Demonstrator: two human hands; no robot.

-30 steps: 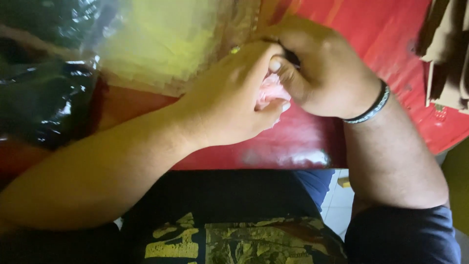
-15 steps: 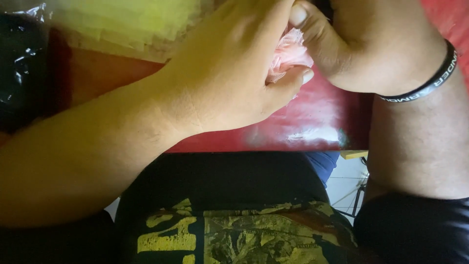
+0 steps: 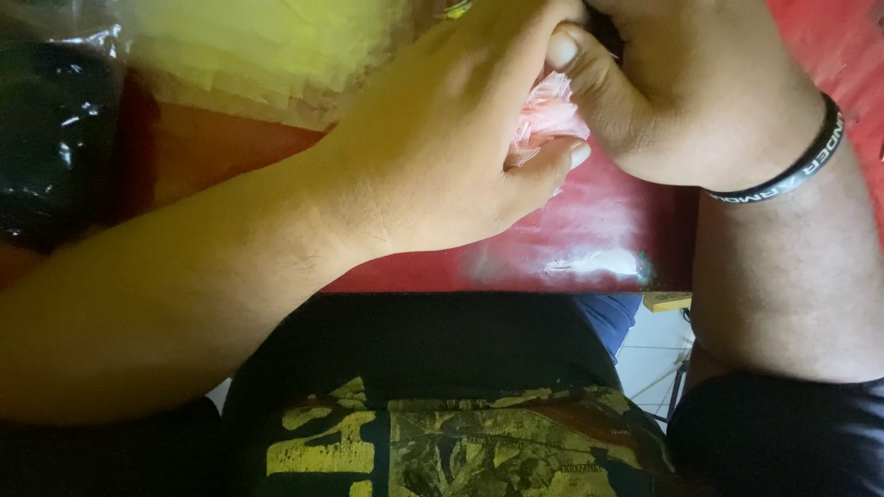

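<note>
Both of my hands meet over a glossy red table (image 3: 589,248) near its front edge. My left hand (image 3: 451,138) curls around a small wad of pink mesh fabric (image 3: 548,120), its fingers closed over the top. My right hand (image 3: 681,83) presses against the same pink fabric from the right, thumb on it. A black wristband (image 3: 792,166) circles my right wrist. Most of the fabric is hidden between the two hands.
A clear plastic bag of yellow mesh (image 3: 267,46) lies at the top left on the table. Dark shiny plastic (image 3: 55,138) sits at the far left. My dark printed shirt (image 3: 433,414) fills the bottom; tiled floor (image 3: 654,359) shows beside it.
The view has closed in and tilted down, so the hands now sit higher in the picture. Both hands stay closed on the pink fabric, fingers shifting slightly.
</note>
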